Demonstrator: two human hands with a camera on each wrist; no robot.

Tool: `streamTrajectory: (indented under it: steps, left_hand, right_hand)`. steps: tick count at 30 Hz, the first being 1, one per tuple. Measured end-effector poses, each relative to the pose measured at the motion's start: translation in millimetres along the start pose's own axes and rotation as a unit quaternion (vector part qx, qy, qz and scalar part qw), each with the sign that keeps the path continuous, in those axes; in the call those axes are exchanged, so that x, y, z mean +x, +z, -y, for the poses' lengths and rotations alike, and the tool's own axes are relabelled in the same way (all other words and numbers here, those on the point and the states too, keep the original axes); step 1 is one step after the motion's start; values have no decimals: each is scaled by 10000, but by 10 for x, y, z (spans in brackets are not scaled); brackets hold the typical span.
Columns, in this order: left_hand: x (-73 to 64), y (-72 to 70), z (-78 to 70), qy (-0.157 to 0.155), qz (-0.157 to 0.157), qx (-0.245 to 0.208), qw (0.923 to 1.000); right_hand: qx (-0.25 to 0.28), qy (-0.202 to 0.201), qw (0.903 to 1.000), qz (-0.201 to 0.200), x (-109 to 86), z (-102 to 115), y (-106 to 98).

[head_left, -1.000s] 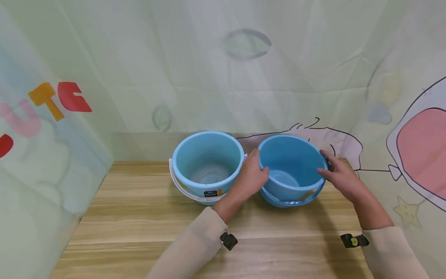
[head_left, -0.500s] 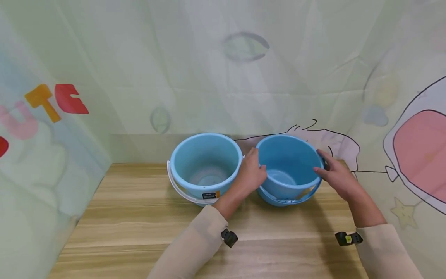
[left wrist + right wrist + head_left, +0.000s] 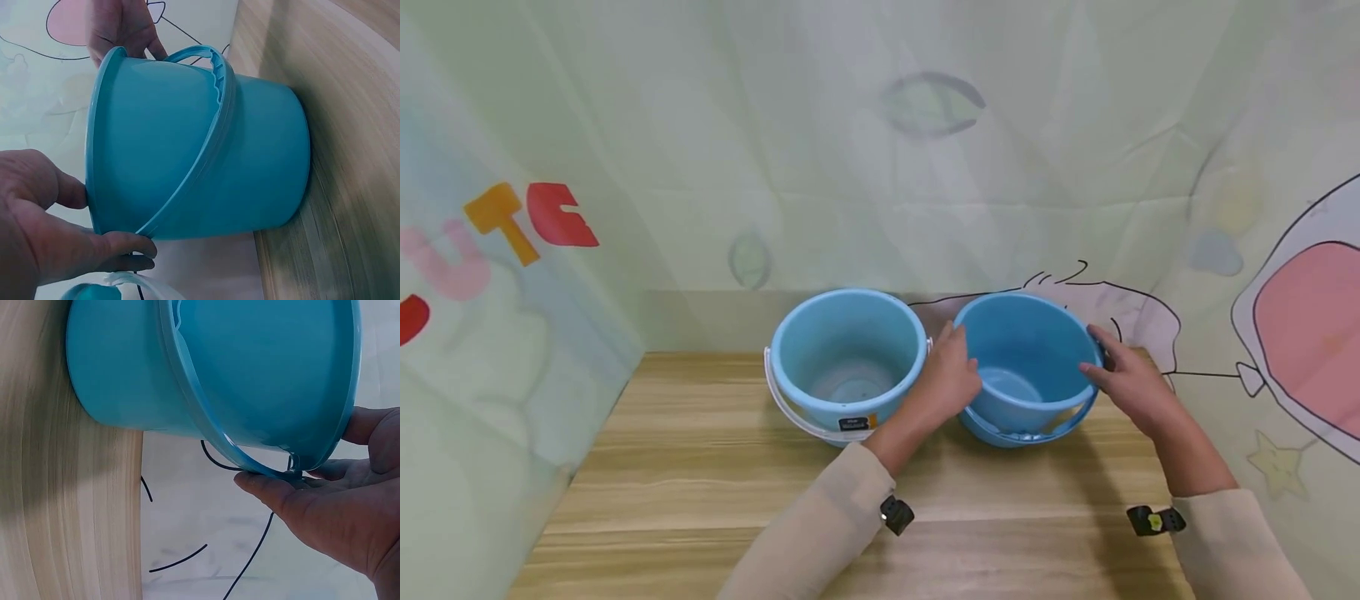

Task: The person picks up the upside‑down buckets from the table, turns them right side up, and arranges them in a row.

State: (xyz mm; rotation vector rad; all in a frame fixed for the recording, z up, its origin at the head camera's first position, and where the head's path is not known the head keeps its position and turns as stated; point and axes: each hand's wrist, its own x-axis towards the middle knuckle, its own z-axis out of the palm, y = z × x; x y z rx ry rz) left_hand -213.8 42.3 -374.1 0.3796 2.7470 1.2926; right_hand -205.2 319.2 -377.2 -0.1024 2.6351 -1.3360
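Two plastic buckets stand side by side at the back of the table. My left hand [image 3: 942, 382] holds the left side of the rim of the darker blue bucket [image 3: 1026, 342], its thumb over the edge. On the opposite side of that rim, my right hand [image 3: 1131, 383] grips with thumb and fingers. The bucket's blue handle [image 3: 215, 128] hangs down across its front. In the left wrist view the bucket's base meets the tabletop. Close beside my left hand is the light blue bucket [image 3: 850, 337], with a white handle [image 3: 797, 422] and a dark label [image 3: 853, 423].
The wood-grain table [image 3: 700, 475] extends in front of the buckets. A pale printed curtain [image 3: 820, 167] hangs close behind and at both sides. Black devices are strapped at both wrists, including the right wrist device [image 3: 1155, 521].
The head view shifts slightly. Both hands stay on the darker blue bucket's rim, and neither bucket visibly moves on the table.
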Motion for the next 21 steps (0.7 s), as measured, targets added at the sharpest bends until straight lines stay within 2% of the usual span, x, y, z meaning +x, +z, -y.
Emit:
streamTrajectory:
  steps: [5, 11, 16, 21]
  left_hand:
    - [10, -4, 7, -103, 17, -73, 9999]
    - [21, 2, -21, -74, -69, 146, 9998]
    - [-14, -49, -31, 328, -365, 279, 9984]
    - [-54, -249, -22, 732, -478, -54, 9962]
  right_hand:
    - [-16, 93, 10000, -11, 23, -4, 6]
    - [-48, 129, 9999, -86, 22, -10, 9]
    - [-121, 99, 9996, -242, 5, -1, 34]
    - [-354, -154, 9977, -558, -35, 57, 27]
